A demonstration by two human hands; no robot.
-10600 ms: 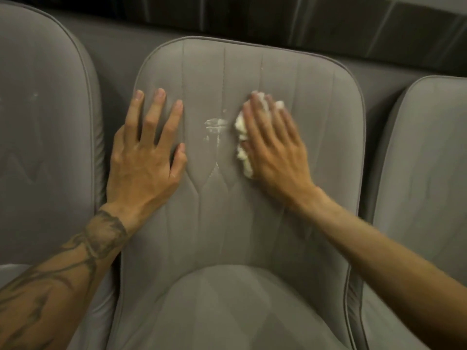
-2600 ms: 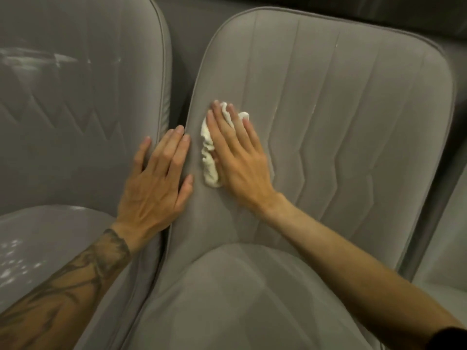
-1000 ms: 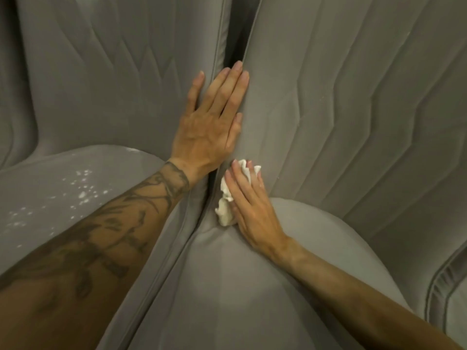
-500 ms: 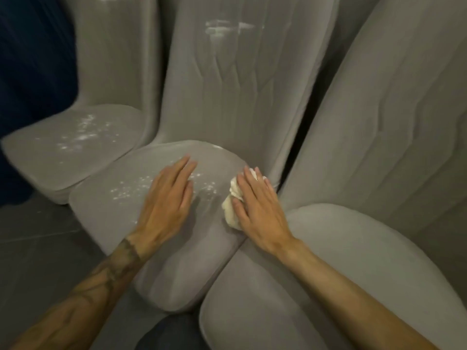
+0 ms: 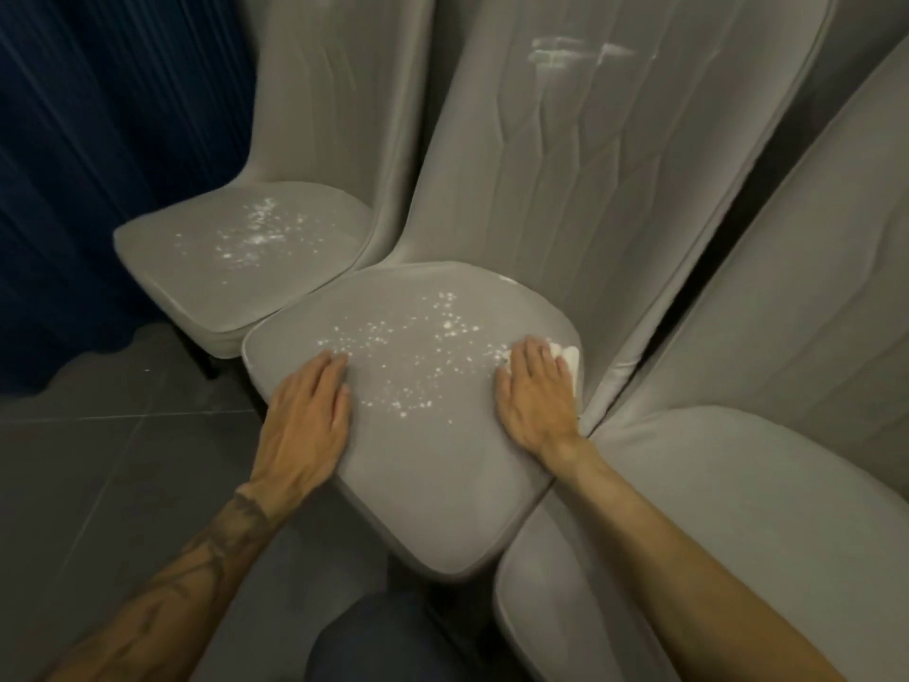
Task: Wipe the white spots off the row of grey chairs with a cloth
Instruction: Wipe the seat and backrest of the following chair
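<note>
Three grey seats are in view. On the middle seat [image 5: 433, 484], centre of frame, white spots [image 5: 413, 351] scatter in a band whose long axis runs left to right across the cushion. At the band's right end lies the right hand [image 5: 536, 391], fingers straight and flat, pressing the cloth [image 5: 569, 359] onto the cushion near its right edge. Only a white corner of the cloth shows past the fingertips. At the seat's left front edge rests the left hand [image 5: 305, 415], flat, fingers extended, holding nothing; it looks to be bracing. The spots lie left of the cloth, between the two hands, and the cloth hand touches their denser end. The stroke called for is, I judge, a leftward sweep along the band toward the bracing hand. Also unwiped are the speckled far seat [image 5: 246, 238], upper left, and a white smear [image 5: 575, 54] on the middle backrest, top of frame. No spots show on the near seat [image 5: 688, 509], lower right.
</note>
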